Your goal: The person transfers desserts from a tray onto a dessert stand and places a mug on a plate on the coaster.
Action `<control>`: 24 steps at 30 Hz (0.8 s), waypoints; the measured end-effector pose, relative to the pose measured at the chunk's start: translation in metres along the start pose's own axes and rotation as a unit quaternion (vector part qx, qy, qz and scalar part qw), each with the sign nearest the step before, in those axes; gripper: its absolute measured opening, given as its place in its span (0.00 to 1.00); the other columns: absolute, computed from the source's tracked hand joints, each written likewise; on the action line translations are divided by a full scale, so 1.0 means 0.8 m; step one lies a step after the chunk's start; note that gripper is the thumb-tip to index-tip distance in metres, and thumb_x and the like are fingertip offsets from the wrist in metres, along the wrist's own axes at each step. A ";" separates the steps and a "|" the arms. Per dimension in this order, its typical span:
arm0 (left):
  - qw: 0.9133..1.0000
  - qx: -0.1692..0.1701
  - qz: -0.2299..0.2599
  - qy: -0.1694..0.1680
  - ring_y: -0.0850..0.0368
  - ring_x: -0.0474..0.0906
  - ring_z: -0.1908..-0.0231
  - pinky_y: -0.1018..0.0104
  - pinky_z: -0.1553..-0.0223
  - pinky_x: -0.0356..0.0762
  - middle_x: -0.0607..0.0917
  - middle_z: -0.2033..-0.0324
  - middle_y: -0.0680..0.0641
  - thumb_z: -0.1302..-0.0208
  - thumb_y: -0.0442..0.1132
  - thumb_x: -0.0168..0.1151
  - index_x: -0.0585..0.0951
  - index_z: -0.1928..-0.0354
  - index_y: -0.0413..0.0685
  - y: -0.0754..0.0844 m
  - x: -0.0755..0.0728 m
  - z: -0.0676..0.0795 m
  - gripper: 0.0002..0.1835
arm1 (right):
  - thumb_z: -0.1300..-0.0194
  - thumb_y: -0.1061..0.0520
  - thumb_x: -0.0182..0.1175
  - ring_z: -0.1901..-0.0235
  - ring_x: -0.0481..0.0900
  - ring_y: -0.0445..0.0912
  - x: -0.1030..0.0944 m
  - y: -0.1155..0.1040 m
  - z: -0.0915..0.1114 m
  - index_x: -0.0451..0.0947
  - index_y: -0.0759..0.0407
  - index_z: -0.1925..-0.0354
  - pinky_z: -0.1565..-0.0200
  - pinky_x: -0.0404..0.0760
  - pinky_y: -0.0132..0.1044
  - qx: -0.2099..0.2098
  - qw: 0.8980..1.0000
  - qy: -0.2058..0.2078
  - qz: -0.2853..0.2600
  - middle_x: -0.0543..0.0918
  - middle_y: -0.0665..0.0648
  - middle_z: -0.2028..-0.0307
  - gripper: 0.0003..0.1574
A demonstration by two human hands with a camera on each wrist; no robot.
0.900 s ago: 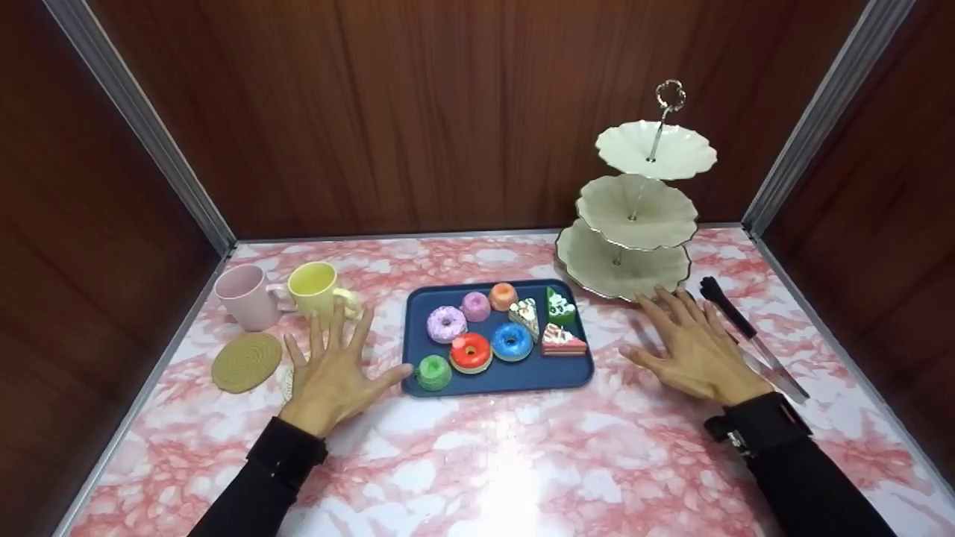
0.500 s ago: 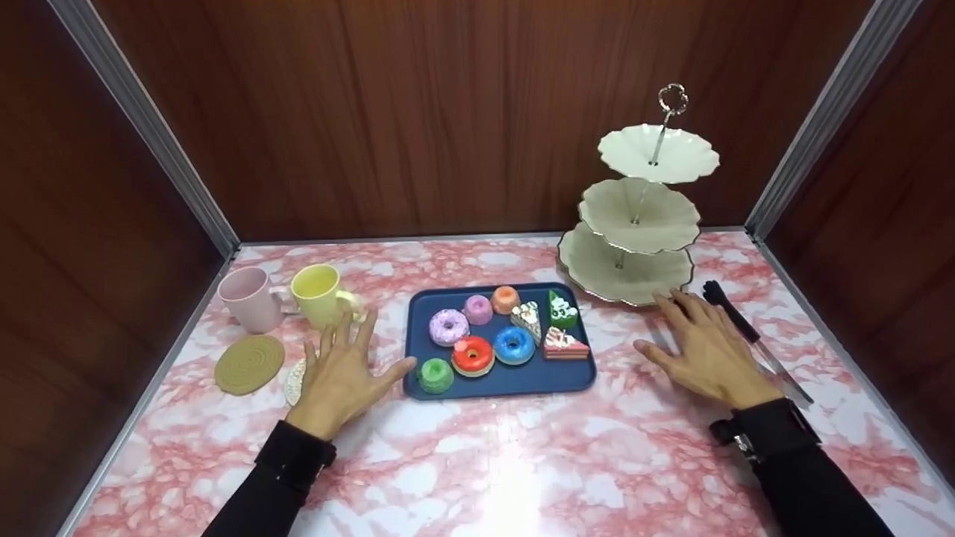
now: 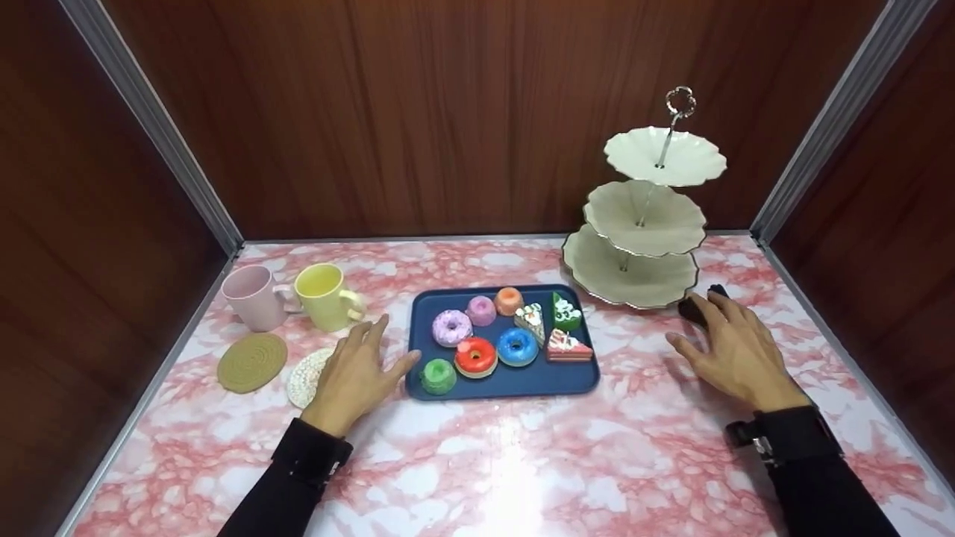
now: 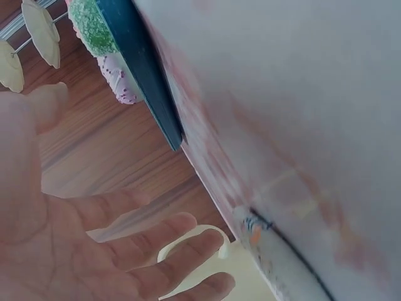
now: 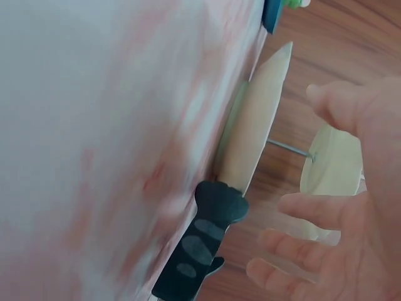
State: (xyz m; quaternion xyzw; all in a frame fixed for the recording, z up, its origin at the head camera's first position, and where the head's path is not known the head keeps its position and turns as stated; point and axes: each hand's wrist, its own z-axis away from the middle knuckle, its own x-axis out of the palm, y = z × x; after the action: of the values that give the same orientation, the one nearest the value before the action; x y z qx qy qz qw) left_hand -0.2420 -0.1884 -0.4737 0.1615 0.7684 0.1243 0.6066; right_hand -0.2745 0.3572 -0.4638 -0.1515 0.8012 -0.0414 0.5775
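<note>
My left hand (image 3: 354, 377) is held over the table between a white beaded coaster (image 3: 304, 379) and a blue tray (image 3: 515, 386), partly covering the coaster. Its fingers are relaxed, with nothing in them. My right hand (image 3: 739, 358) hovers over a knife (image 5: 254, 128) lying at the right, hiding most of it in the head view. In the right wrist view the knife's black handle (image 5: 188, 260) and pale pointed blade show beside my loosely bent fingers, which stand apart from it. Behind the handle a second dark piece shows.
Doughnuts, small cakes and cake slices, such as a red doughnut (image 3: 476, 359), sit on the tray. A pink mug (image 3: 257, 302), yellow mug (image 3: 322, 302) and tan coaster (image 3: 252, 363) stand left. A three-tier cake stand (image 3: 634, 287) rises at the back right. Wooden panels enclose the table.
My right hand has moved right, from beside the cake stand to over the knife, its fingers now more bent. My left hand has drifted slightly right, fingers less spread, uncovering more of the beaded coaster.
</note>
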 end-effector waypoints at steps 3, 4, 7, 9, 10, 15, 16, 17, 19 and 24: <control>1.000 -0.006 0.006 -0.004 0.45 0.71 0.46 0.44 0.51 0.73 0.71 0.42 0.45 0.49 0.73 0.51 0.61 0.32 0.59 0.002 0.002 -0.001 0.45 | 0.45 0.26 0.52 0.39 0.57 0.69 -0.001 0.005 0.003 0.52 0.44 0.30 0.46 0.55 0.67 0.014 1.000 -0.001 0.000 0.59 0.65 0.33 0.51; 1.000 -0.009 0.008 -0.004 0.46 0.71 0.46 0.45 0.52 0.73 0.71 0.43 0.46 0.49 0.73 0.52 0.62 0.32 0.60 0.003 0.002 -0.002 0.44 | 0.45 0.27 0.52 0.40 0.57 0.69 -0.002 0.007 0.004 0.52 0.45 0.30 0.46 0.55 0.67 0.018 1.000 0.000 -0.001 0.59 0.64 0.33 0.52; 1.000 -0.010 0.018 -0.006 0.46 0.72 0.47 0.46 0.52 0.73 0.72 0.43 0.45 0.48 0.71 0.54 0.62 0.32 0.59 0.005 0.003 -0.004 0.43 | 0.45 0.27 0.53 0.40 0.57 0.69 -0.004 0.012 0.007 0.51 0.45 0.29 0.47 0.56 0.67 0.029 1.000 0.001 -0.003 0.59 0.64 0.33 0.52; 1.000 -0.012 0.021 -0.006 0.46 0.72 0.48 0.47 0.53 0.74 0.72 0.44 0.45 0.48 0.70 0.54 0.63 0.33 0.59 0.007 0.004 -0.005 0.42 | 0.45 0.27 0.53 0.40 0.58 0.69 -0.006 0.015 0.008 0.51 0.45 0.29 0.48 0.57 0.67 0.038 0.999 0.000 -0.003 0.60 0.65 0.34 0.52; 1.000 -0.013 0.021 -0.006 0.46 0.72 0.48 0.47 0.54 0.74 0.72 0.44 0.45 0.47 0.69 0.55 0.63 0.33 0.59 0.008 0.004 -0.006 0.42 | 0.45 0.27 0.53 0.40 0.58 0.69 -0.007 0.017 0.008 0.50 0.44 0.29 0.49 0.57 0.67 0.043 0.999 -0.002 -0.002 0.60 0.65 0.34 0.52; 1.000 -0.013 0.013 -0.003 0.45 0.73 0.49 0.47 0.56 0.75 0.73 0.44 0.45 0.47 0.69 0.55 0.65 0.34 0.58 0.013 0.005 -0.007 0.41 | 0.45 0.25 0.50 0.42 0.57 0.70 -0.010 0.025 0.010 0.48 0.44 0.28 0.52 0.58 0.68 0.079 0.996 -0.027 0.004 0.59 0.68 0.35 0.53; 1.000 -0.012 0.011 -0.003 0.44 0.73 0.49 0.46 0.56 0.75 0.73 0.44 0.44 0.47 0.69 0.55 0.65 0.34 0.57 0.014 0.005 -0.007 0.41 | 0.45 0.25 0.50 0.43 0.58 0.70 -0.011 0.026 0.010 0.48 0.45 0.29 0.53 0.59 0.68 0.087 0.996 -0.031 0.007 0.59 0.69 0.35 0.54; 1.000 -0.012 0.008 -0.003 0.44 0.73 0.49 0.46 0.56 0.75 0.73 0.44 0.44 0.47 0.69 0.55 0.65 0.34 0.57 0.015 0.006 -0.007 0.41 | 0.45 0.25 0.50 0.44 0.58 0.71 -0.011 0.028 0.011 0.48 0.47 0.28 0.54 0.60 0.68 0.094 0.995 -0.035 0.010 0.59 0.71 0.36 0.54; 1.000 -0.013 0.002 -0.003 0.44 0.73 0.49 0.46 0.55 0.75 0.72 0.44 0.44 0.47 0.69 0.54 0.65 0.34 0.57 0.016 0.007 -0.008 0.41 | 0.45 0.26 0.50 0.47 0.59 0.71 -0.012 0.030 0.012 0.48 0.48 0.28 0.57 0.62 0.67 0.107 0.993 -0.043 0.015 0.59 0.73 0.38 0.55; 1.000 -0.016 -0.005 -0.010 0.43 0.72 0.47 0.44 0.55 0.74 0.71 0.42 0.44 0.47 0.70 0.53 0.64 0.34 0.58 0.020 0.008 -0.010 0.41 | 0.44 0.30 0.53 0.52 0.59 0.71 -0.014 0.035 0.013 0.50 0.53 0.30 0.64 0.64 0.64 0.128 0.990 -0.057 0.019 0.61 0.76 0.44 0.53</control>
State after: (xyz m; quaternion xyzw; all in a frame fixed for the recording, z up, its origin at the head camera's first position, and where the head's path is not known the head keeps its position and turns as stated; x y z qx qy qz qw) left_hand -0.2494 -0.1711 -0.4711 0.1493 0.7609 0.1324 0.6174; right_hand -0.2668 0.3885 -0.4637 -0.0629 0.7580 -0.1239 0.6373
